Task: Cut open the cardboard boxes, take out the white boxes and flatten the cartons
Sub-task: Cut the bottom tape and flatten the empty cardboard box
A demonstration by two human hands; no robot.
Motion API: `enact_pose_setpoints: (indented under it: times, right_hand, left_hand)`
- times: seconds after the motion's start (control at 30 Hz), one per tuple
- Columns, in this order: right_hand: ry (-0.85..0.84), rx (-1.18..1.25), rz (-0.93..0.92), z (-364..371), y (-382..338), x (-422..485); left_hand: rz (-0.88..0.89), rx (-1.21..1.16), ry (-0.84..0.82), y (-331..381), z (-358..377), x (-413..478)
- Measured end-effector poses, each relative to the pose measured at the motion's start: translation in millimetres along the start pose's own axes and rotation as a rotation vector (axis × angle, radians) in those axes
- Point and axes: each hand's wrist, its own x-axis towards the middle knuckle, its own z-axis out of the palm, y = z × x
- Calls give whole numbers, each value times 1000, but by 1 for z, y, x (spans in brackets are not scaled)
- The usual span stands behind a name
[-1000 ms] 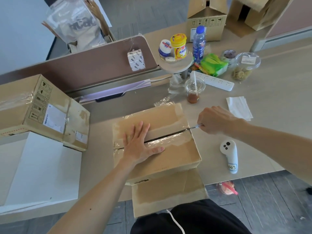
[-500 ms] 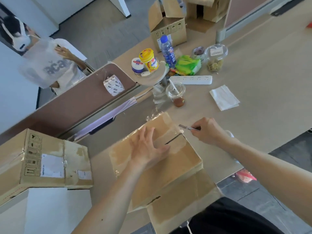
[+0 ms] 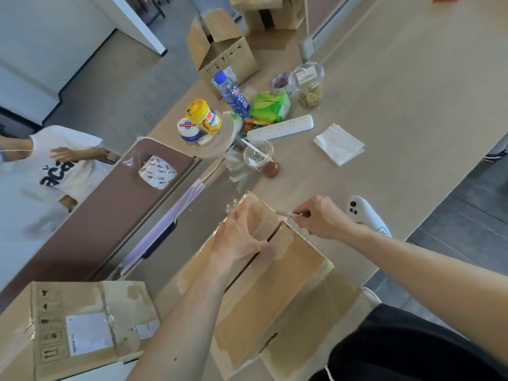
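Pale wood-grain table (image 3: 412, 111), long, with clutter at the far side: power strip (image 3: 280, 127), water bottle (image 3: 233, 94), lidded plastic cup (image 3: 258, 155), folded napkin (image 3: 339, 144). White controller (image 3: 365, 215) lies just beside the right wrist.

Cardboard box (image 3: 275, 284) sits at the near table edge, close against the person, one corner pointing away. Brown corrugated board, top flaps closed. A dark centre seam runs under glossy clear tape, which is wrinkled and lifting at the far corner.

Left hand (image 3: 239, 237) lies spread on the top, fingers fairly straight, thumb at the seam; it presses down and grips nothing. Right hand (image 3: 321, 218) pinches a thin cutter (image 3: 286, 214), blade tip at the seam's far end by the box edge.

Handling, judged: the board is stiff, but the flaps would likely sag inward under a heavy palm. The tape looks slick, so the blade may skate. Weight cannot be told. Best hold is a flat palm on one flap beside the seam, off the blade's line, then fingers under the flap edges once the tape is cut.

Second taped carton (image 3: 82, 325), white label, stands at near left, uncut. Open carton (image 3: 222, 50) stands at the far end.
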Motion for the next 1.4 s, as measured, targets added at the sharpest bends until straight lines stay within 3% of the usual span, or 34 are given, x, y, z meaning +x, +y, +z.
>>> enact_pose_setpoints:
  times: [0.53, 1.0, 1.4]
  right_hand:
    - [1, 107, 24, 5, 6, 5]
    - [6, -46, -158, 0, -5, 5]
    - [29, -49, -141, 10, 2, -1]
  left_hand:
    - [23, 46, -64, 7, -12, 0]
    - [-5, 59, -70, 12, -14, -3]
    - [-9, 79, -81, 14, -16, -3]
